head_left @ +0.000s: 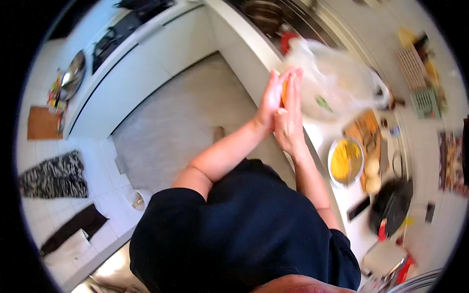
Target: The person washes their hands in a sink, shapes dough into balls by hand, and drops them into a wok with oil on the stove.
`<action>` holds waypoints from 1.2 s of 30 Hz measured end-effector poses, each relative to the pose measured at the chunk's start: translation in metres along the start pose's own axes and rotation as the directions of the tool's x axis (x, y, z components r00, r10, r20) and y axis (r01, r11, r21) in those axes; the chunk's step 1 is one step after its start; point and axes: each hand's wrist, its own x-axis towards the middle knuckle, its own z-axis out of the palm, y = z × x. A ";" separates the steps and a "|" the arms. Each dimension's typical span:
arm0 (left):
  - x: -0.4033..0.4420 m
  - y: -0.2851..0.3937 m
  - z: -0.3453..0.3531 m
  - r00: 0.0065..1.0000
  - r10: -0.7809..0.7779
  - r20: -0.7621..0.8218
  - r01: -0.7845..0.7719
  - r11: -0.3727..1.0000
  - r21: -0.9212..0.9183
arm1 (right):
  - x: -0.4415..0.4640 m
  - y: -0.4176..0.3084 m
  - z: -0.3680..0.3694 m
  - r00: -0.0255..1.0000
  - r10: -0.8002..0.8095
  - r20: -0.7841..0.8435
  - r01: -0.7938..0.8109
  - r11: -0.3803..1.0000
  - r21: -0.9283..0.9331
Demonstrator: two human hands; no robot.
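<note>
My left hand [268,100] and my right hand [291,115] are pressed palm to palm, fingers pointing up and away from me. Between the palms shows the edge of an orange-yellow lump [284,94]; the hands hide most of it. They are held over the counter's front edge, beside a large translucent plastic bag [337,80]. Nearer to me on the counter stands a metal bowl [332,177] with a soft yellow mass [345,158] in it, similar in colour to the lump.
Right of the bowl lie a wooden board [362,128] and pale round pieces [373,176]. A black pan [393,202] sits closer to me. A sink [293,19] is at the far end. White cabinets [161,58] line the left side beyond the grey floor [168,117].
</note>
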 end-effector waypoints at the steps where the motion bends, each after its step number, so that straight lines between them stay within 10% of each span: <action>1: -0.001 0.026 -0.012 0.999 0.041 -0.030 -0.039 0.998 0.054 | 0.022 -0.004 0.023 0.999 -0.021 0.029 0.020 0.999 0.046; 8: 0.037 0.181 -0.146 0.902 0.321 -0.288 -0.159 0.868 0.470 | 0.169 -0.033 0.199 0.877 0.403 0.263 -0.406 0.327 0.853; 11: 0.042 0.263 -0.182 0.901 0.352 -0.255 -0.008 0.601 0.799 | 0.226 -0.023 0.263 0.792 0.328 0.515 -0.504 -0.125 0.854; 14: 0.048 0.304 -0.227 0.871 0.413 -0.267 0.213 0.174 0.962 | 0.267 -0.039 0.308 0.690 0.265 0.673 -0.660 -0.150 0.736; 19: 0.051 0.363 -0.279 0.729 0.598 -0.333 0.210 0.268 0.940 | 0.324 -0.010 0.392 0.530 0.199 0.824 -0.769 -0.298 0.566; 28: 0.012 0.472 -0.377 0.285 0.752 -0.594 0.207 0.557 0.804 | 0.571 0.010 0.437 0.748 0.173 0.640 -0.601 0.585 0.544; 30: 0.014 0.476 -0.407 0.214 0.738 -0.640 0.242 0.594 0.767 | 0.654 0.019 0.446 0.770 -0.050 0.636 -0.271 0.877 0.398; 36: 0.053 0.514 -0.439 0.054 0.704 -0.708 0.304 0.664 0.683 | 0.859 -0.004 0.513 0.625 -0.437 0.647 0.462 0.875 0.145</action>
